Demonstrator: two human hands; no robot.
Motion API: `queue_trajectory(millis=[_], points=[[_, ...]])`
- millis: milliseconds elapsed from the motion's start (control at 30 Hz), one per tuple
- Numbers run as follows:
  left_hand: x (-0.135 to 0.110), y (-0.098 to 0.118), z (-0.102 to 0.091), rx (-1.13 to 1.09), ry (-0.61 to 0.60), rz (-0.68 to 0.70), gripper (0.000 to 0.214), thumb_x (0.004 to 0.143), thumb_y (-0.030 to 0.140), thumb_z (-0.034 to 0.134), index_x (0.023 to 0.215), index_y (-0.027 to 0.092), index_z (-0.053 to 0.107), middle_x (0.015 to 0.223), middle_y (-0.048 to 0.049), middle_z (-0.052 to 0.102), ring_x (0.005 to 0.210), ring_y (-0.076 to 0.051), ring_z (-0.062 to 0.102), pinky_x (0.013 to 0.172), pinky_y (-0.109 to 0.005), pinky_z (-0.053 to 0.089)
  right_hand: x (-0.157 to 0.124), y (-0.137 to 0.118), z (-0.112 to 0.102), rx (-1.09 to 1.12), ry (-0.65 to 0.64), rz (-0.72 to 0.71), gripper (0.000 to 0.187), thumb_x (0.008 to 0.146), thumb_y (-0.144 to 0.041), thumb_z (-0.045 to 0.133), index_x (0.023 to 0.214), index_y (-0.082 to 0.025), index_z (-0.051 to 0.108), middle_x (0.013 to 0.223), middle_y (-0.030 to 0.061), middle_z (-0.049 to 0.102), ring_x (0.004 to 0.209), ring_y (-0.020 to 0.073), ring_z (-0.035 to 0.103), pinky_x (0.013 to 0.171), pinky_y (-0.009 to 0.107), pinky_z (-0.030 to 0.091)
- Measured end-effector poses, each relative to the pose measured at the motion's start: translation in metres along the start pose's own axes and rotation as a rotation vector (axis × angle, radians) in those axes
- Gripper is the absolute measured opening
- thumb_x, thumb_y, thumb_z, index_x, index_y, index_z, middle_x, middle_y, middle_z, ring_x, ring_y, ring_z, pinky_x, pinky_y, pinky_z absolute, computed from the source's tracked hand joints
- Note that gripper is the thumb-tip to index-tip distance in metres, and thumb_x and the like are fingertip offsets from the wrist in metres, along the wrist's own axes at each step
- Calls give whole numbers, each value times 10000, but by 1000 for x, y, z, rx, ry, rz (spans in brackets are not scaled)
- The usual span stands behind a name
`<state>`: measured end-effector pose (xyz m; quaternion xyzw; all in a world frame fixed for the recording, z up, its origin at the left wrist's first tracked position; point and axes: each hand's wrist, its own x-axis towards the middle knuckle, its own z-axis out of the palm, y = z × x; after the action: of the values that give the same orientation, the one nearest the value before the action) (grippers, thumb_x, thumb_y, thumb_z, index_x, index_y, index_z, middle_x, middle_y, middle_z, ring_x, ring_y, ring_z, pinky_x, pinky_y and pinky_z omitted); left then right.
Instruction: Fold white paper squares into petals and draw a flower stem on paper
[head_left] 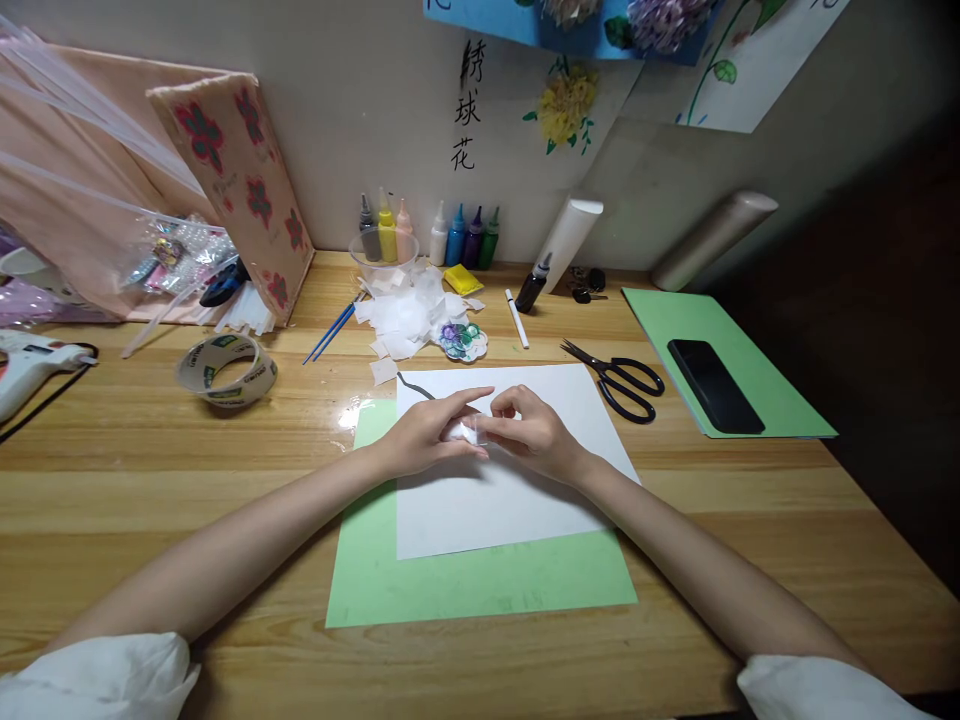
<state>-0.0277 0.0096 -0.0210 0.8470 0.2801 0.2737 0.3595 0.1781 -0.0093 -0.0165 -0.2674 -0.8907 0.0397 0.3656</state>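
Observation:
My left hand (pixel 420 436) is over a white sheet of paper (pixel 510 510), its thumb and fingers spread around a small, thin white paper piece (pixel 466 431) held at the fingers. My right hand (pixel 541 432) meets it from the right, thumb and index finger pinched at that piece's edge. Part of the piece is hidden by the fingers. A dark curved line (pixel 415 386) marks the sheet's upper left. Beneath lies a green sheet (pixel 480 580). Just beyond, there is a pile of thin white paper squares (pixel 405 315) with a paint-stained flower-shaped palette (pixel 463 341) beside it.
Black-handled scissors (pixel 626 385) lie right of the sheet, near a phone (pixel 715 385) on a green folder. A tape roll (pixel 226 370), blue sticks (pixel 330 328) and a glue gun (pixel 37 365) are leftward. Several paint bottles (pixel 455 236) line the wall; a dark bottle (pixel 532 288) stands nearer.

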Motion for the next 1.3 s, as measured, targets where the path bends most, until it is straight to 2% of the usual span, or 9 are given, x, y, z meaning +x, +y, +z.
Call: queue_trajectory(millis=[167, 333, 500, 633, 733, 900, 1033, 1133, 1300], points=[[1, 3, 0, 9, -64, -16, 709, 770, 512, 617, 1349, 195, 358, 740, 23, 598, 603, -108, 511, 610, -206, 380, 4, -4, 2, 136, -60, 111, 154, 845, -174, 574, 978, -223, 635, 796, 25, 451, 761, 158, 457, 664, 297, 424], [2, 4, 0, -21, -119, -33, 669, 817, 481, 573, 1371, 208, 317, 885, -26, 639, 715, -146, 574, 674, -237, 410, 0, -4, 7, 85, -17, 134, 93, 834, -190, 573, 903, -214, 631, 771, 28, 468, 741, 175, 451, 659, 330, 404], [3, 5, -1, -173, -68, -77, 573, 841, 426, 559, 1329, 213, 348, 1052, -60, 636, 858, -173, 603, 765, -259, 431, -2, -6, 9, 182, 83, 223, 160, 849, -203, 557, 980, -239, 641, 867, 53, 485, 826, 194, 482, 721, 364, 455], [3, 5, -1, -219, -25, -103, 565, 841, 417, 558, 1322, 205, 348, 1022, -58, 634, 846, -174, 592, 779, -273, 428, 1, -8, 8, 222, 34, 293, 224, 860, -229, 564, 1064, -277, 643, 929, 60, 490, 887, 201, 481, 777, 388, 461], [2, 6, -1, -229, -60, -111, 633, 833, 434, 567, 1352, 191, 298, 963, -44, 630, 816, -168, 586, 775, -272, 421, 3, -11, 7, 185, -23, 306, 191, 846, -235, 587, 1018, -272, 661, 931, 61, 495, 890, 206, 466, 796, 403, 445], [2, 7, -1, -209, -80, -112, 656, 826, 450, 571, 1358, 188, 290, 961, -40, 615, 799, -163, 574, 772, -273, 421, 3, -11, 6, 210, 11, 300, 134, 834, -196, 578, 921, -236, 671, 874, 54, 487, 866, 206, 461, 786, 404, 429], [4, 8, 0, -247, -88, -113, 638, 842, 426, 554, 1364, 193, 270, 1076, -72, 610, 898, -184, 586, 828, -290, 421, 1, -1, 4, 348, 8, 284, 146, 836, -235, 586, 936, -244, 691, 884, 53, 493, 874, 200, 472, 797, 409, 431], [5, 8, 0, -225, -76, -132, 600, 865, 419, 519, 1365, 195, 277, 1033, -62, 626, 871, -182, 589, 818, -294, 424, -1, 8, 3, 547, 10, 347, 147, 815, -306, 630, 925, -249, 709, 891, 44, 486, 863, 184, 502, 786, 387, 453], [4, 8, 0, -139, -16, -161, 521, 877, 438, 490, 1314, 186, 359, 977, -51, 625, 839, -182, 573, 798, -296, 418, -5, 20, 6, 800, 159, 518, 124, 768, -333, 683, 832, -235, 726, 865, 37, 517, 868, 170, 537, 793, 361, 468]])
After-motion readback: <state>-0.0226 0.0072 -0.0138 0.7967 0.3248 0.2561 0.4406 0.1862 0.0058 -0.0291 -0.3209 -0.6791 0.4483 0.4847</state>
